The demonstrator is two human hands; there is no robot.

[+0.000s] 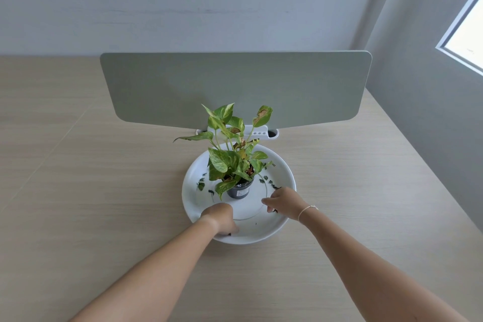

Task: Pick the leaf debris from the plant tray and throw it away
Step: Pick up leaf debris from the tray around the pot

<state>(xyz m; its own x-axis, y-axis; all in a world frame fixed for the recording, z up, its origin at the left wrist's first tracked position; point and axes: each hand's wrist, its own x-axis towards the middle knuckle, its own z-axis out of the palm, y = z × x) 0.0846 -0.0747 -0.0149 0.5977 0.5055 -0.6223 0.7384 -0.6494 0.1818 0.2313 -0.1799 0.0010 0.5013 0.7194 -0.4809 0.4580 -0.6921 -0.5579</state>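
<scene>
White label on dark pot [240,190] of pothos plant [230,154]: print too small to read. Pot centred on white plant tray [264,230] on wooden table [104,191], grey divider panel [235,86] behind; leaf debris [270,183] scattered left and right of pot. Left hand [220,218] fingers curled together at near rim on a dark scrap; right hand [283,202] fingers pinched on debris at right rim.

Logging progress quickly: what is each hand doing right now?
Left hand: closed, pinching a dark leaf scrap at the tray's near rim.
Right hand: fingers curled over leaf bits; whether it grips one cannot be told.
</scene>
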